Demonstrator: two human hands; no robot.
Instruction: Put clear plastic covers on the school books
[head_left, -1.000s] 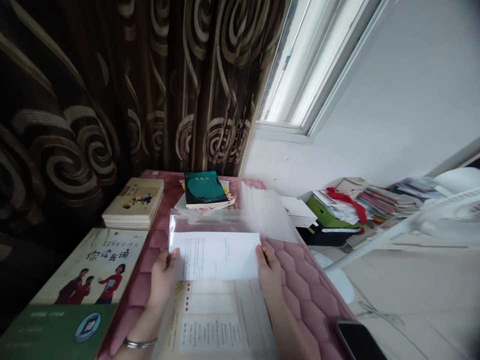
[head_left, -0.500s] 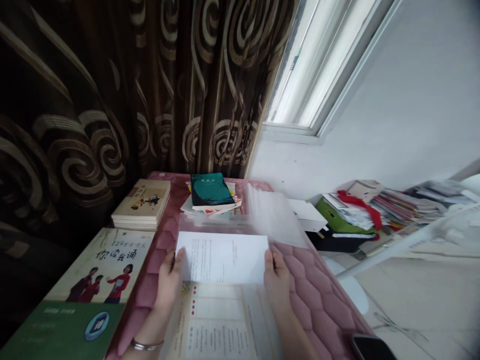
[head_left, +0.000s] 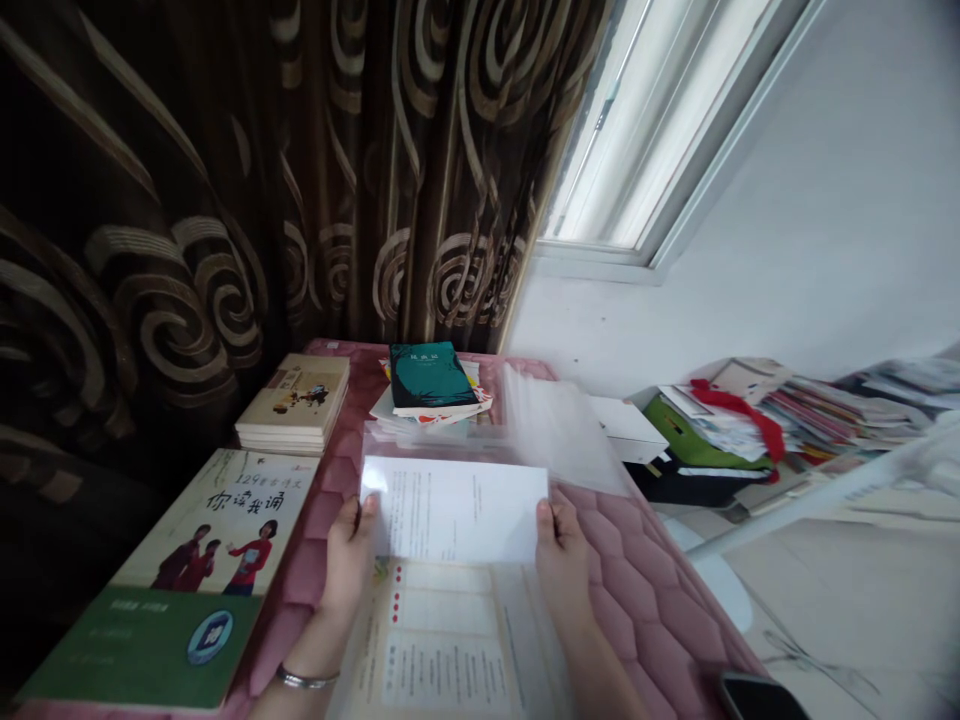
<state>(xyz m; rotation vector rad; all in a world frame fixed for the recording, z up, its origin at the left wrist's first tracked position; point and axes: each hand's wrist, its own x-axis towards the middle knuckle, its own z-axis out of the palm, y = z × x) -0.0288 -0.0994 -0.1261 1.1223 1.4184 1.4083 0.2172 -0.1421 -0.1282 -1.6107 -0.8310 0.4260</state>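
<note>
A white printed page (head_left: 465, 510) stretches between my two hands, its upper part catching the light. Below it, and seemingly under clear plastic (head_left: 536, 640), lies a cream printed page (head_left: 442, 600) with red dots and a table-like layout. My left hand (head_left: 349, 555), a silver bangle on its wrist, pinches the left edge with the thumb on top. On the opposite edge, my right hand (head_left: 564, 560) grips in the same way, fingers curled underneath. I cannot tell whether the pages belong to one book.
On the pink quilted surface (head_left: 645, 600) lie a large green-and-white book (head_left: 172, 580), a stack of beige books (head_left: 292, 400), a teal book (head_left: 431, 375) on other papers, clear plastic sheets (head_left: 555, 420) and a phone (head_left: 761, 697). Piled papers (head_left: 712, 420) stand right, by a white pole (head_left: 795, 500).
The whole view has shifted slightly, so things appear a little farther right. Both hands keep their hold on the page edges, with little other visible movement.
</note>
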